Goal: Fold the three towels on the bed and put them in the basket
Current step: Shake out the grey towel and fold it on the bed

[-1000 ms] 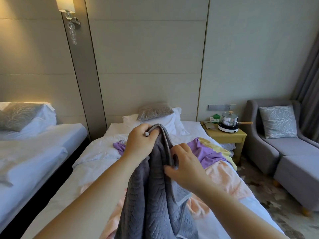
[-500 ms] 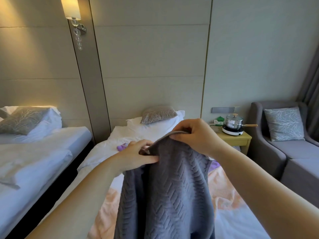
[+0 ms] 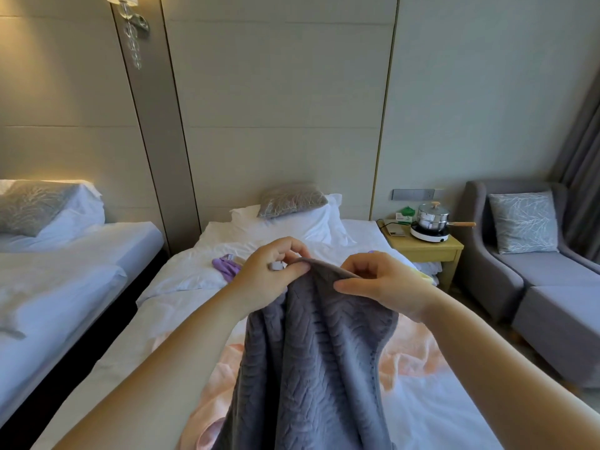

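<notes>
I saw the bed (image 3: 181, 280) running away from me to the wall. Its left edge faced a dark gap before the second bed (image 3: 81, 254), and the nightstand (image 3: 425, 251) stood just beside its right head corner, with the armchair (image 3: 487, 277) beyond. The grey towel (image 3: 311, 358) hung over the bed's near middle, lifted by its top edge, its lower end cut off by the frame. Under it the peach towel (image 3: 418, 355) lay crumpled toward the right edge, mostly covered. The left hand (image 3: 269, 274) pinched the grey hem between thumb and fingers, perhaps at a small label. The right hand (image 3: 386, 284) pinched the same hem just beside it. The purple towel (image 3: 225, 269) lay toward the head end, half hidden behind the left hand.
</notes>
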A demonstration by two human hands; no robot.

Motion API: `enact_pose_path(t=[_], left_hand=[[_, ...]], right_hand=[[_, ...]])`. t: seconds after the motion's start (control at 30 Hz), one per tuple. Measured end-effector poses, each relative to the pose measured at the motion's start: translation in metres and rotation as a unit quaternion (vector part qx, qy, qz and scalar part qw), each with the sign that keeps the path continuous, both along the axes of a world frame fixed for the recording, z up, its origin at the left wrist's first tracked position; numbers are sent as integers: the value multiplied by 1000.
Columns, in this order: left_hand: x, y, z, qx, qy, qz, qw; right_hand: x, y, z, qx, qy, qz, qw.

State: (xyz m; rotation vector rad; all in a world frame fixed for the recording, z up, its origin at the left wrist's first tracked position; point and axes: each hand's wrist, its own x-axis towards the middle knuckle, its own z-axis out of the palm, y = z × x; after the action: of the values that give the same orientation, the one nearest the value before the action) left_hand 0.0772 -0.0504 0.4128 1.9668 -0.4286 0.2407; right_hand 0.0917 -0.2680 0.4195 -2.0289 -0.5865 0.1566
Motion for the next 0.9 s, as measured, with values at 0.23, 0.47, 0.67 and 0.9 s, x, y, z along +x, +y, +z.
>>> enact_pose_path(t=[0.23,0.47,0.67,0.9], left_hand=[[-3,15,3,94,88,-88,988],[-9,12,2,35,45,-63,996],[-7,17,4,45,-3,-3,999],[-6,5,0,39,124,-28,991]], right_hand=[[1,-21,-6,43,-64,-52,996],[7,-7,-3,49,-128,-103,985],[4,-13,-5,133,-26,-30,990],[3,2,1,95,-113,-72,986]])
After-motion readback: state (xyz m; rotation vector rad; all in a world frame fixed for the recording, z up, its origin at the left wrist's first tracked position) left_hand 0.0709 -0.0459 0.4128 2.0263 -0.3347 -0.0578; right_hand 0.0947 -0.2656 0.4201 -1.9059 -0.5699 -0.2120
